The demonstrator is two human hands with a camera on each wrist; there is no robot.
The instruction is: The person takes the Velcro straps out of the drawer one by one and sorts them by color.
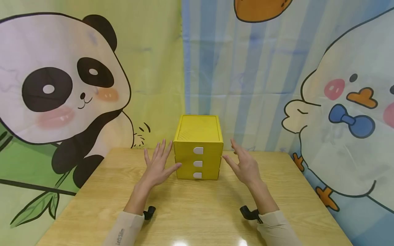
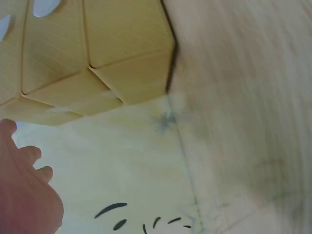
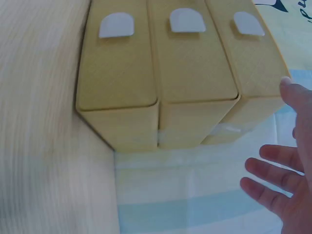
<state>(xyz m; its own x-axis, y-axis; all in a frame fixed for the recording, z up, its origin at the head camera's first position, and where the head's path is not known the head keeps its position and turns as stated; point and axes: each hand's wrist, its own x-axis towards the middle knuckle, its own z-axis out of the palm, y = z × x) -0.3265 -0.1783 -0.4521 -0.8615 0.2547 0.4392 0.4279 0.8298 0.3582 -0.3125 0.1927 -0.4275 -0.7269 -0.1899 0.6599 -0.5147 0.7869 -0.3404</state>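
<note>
A small yellow chest of drawers (image 1: pixel 198 128) stands near the back of the table. Three drawer fronts, stacked one above another and all closed, each carry a white tab (image 1: pixel 198 150). On the chest's left side is my left hand (image 1: pixel 158 169), fingers spread, its thumb overlapping the front's left edge in the head view. My right hand (image 1: pixel 246 167) is held up by the right side, thumb towards the chest, with nothing in it. Both wrist views show the drawers from the side, with the right fingers (image 3: pixel 280 178) apart. Whether either thumb touches the chest, I cannot tell.
The wooden table (image 1: pixel 197 208) ends against a hanging cloth backdrop (image 1: pixel 154 85) printed with a panda and a white bird. A black wrist mount (image 1: pixel 149 213) sits at the left cuff and another black mount (image 1: pixel 248 213) at the right.
</note>
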